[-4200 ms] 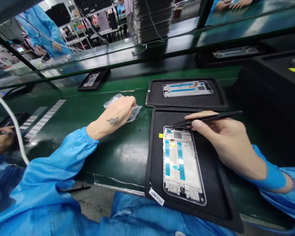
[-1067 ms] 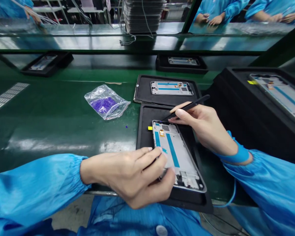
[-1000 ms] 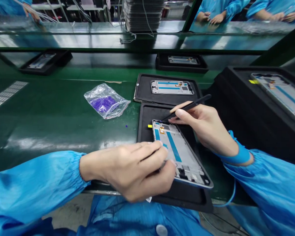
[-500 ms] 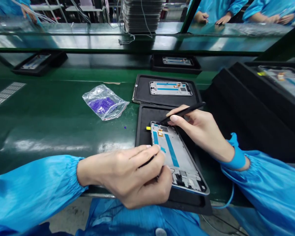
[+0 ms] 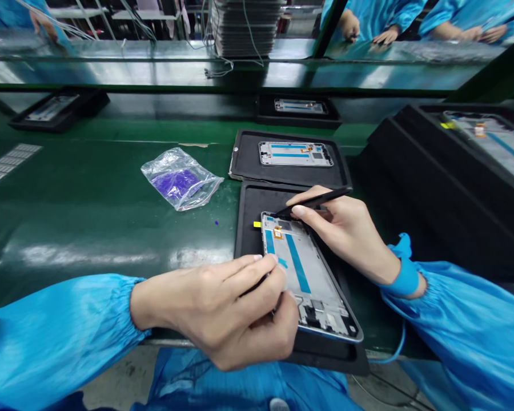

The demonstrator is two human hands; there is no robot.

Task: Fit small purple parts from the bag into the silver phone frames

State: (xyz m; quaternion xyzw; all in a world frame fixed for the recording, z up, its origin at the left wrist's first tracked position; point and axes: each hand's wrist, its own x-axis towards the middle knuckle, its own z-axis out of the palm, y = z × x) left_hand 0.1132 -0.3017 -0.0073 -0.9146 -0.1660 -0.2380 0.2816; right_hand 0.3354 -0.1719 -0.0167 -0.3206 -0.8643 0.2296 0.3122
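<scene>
A silver phone frame (image 5: 321,279) with blue adhesive strips and a small orange flex cable lies slanted over a black tray (image 5: 252,200). My left hand (image 5: 235,308) is closed on the frame's left edge, its fingertips over the near part of a blue strip. Between the thumb and fingers of my right hand (image 5: 346,228) are slim black tweezers (image 5: 321,198). Their tip is at the frame's far top end; whether it grips anything is too small to tell. A yellow tab (image 5: 257,224) sticks out from the frame's upper left side.
Beyond lies a second tray (image 5: 244,149) with another phone frame (image 5: 295,154). A clear bag of purple bits (image 5: 180,182) is left of it. Black trays (image 5: 415,188) stand at right. More trays sit along the back ledge. Co-workers' hands (image 5: 385,35) show across the bench.
The view has shifted slightly. My hands, the phone frame and the tweezers keep nearly the same position relative to each other.
</scene>
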